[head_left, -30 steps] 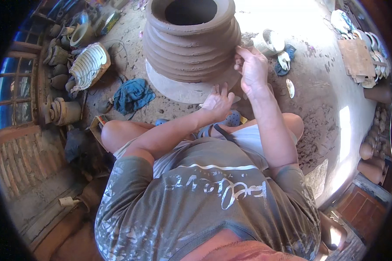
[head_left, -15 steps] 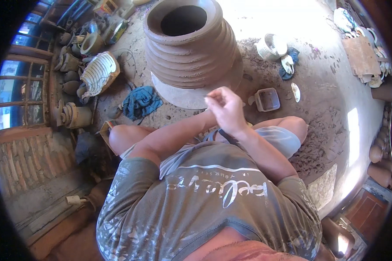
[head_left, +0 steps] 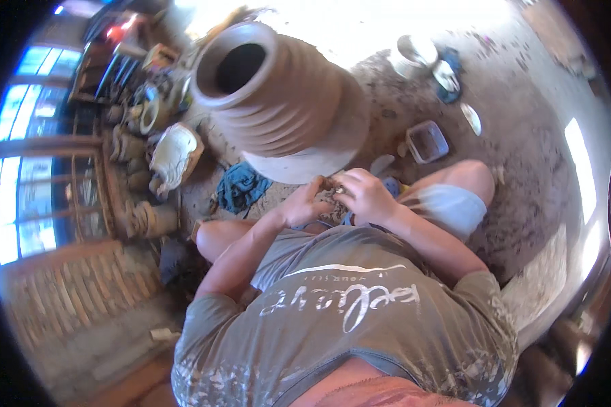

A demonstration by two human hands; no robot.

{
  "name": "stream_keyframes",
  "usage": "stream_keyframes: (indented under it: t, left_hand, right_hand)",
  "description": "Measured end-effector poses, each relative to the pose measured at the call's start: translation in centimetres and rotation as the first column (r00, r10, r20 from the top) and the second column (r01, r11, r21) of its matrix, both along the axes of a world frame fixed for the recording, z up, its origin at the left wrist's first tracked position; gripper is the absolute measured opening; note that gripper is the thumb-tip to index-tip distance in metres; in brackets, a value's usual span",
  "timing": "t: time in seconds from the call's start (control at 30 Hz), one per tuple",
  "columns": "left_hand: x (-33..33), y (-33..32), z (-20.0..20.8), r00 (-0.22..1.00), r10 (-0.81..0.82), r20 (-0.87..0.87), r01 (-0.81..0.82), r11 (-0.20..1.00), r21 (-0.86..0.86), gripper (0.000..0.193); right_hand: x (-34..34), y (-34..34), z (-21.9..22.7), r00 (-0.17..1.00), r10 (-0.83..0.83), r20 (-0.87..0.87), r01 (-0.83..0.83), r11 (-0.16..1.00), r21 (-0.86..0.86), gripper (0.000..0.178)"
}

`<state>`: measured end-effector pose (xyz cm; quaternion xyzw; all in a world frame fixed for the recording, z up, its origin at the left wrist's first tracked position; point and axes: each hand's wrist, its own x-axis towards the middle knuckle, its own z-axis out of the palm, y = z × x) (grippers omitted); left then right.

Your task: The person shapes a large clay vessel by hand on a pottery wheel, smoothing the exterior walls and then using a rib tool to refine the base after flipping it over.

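A pot (head_left: 288, 102) is seen on the floor in front of the person, set on a pale grey disc (head_left: 285, 166) whose edge is left showing around the foot. The pot is coloured a dull grey-brown throughout. It is topped by a thick, rounded rim, by which a round, dark mouth is framed; nothing inside can be made out. Below the rim, the wall is ringed by ridges stacked one over another, and these are softened by blur. The rim looks smoother than the wall, and its upper edge is caught by bright light. By the wide lens the pot is made to look slanted toward the upper left.

Both hands are held together over the lap, just short of the disc and apart from the pot. The left hand (head_left: 305, 205) is half curled, with thumb and forefinger parted by a narrow gap. The right hand (head_left: 370, 197) is bent inward, its fingertips brought close to those of the left. Whether anything small is pinched between them cannot be told.

A teal cloth (head_left: 241, 186) is crumpled left of the disc. To the right, a clear tub (head_left: 428, 142) and, farther off, a whitish bucket (head_left: 407, 61) are placed.
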<state>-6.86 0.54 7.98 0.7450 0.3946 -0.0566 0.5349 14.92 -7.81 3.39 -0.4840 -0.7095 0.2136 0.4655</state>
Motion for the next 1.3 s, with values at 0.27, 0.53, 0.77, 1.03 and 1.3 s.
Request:
stream_keyframes:
  t: [0.27, 0.53, 0.77, 1.03, 1.3]
  left_hand:
    - [2.6, -2.6, 1.1, 0.945, 0.287, -0.157, -0.287, 0.958, 0.022, 0.079]
    - [-2.0, 0.8, -6.1, 0.747, 0.235, -0.622, 0.112, 0.878, 0.465, 0.125]
    - [-4.0, 4.1, -5.4, 0.685, 0.23, -0.691, 0.089, 0.915, 0.392, 0.127]
    - [-2.9, 4.1, -4.7, 0.648, 0.223, -0.728, 0.16, 0.895, 0.417, 0.142]
    - [-5.6, 6.0, -6.7, 0.591, 0.164, -0.79, 0.36, 0.823, 0.44, 0.143]
  right_hand:
    - [4.6, -0.5, -0.3, 0.996, -0.063, 0.059, 0.057, 0.993, 0.099, 0.018]
    - [25.3, -9.4, -0.1, 0.3, -0.951, -0.079, 0.947, 0.306, -0.095, 0.028]
    - [33.3, -25.7, -17.8, 0.011, -0.759, 0.651, 0.874, -0.309, -0.374, 0.036]
    - [35.1, -24.2, -18.8, 0.218, -0.236, 0.947, 0.943, -0.198, -0.266, 0.04]
    - [37.4, -24.6, -19.8, 0.329, -0.046, 0.943, 0.943, 0.078, -0.325, 0.026]
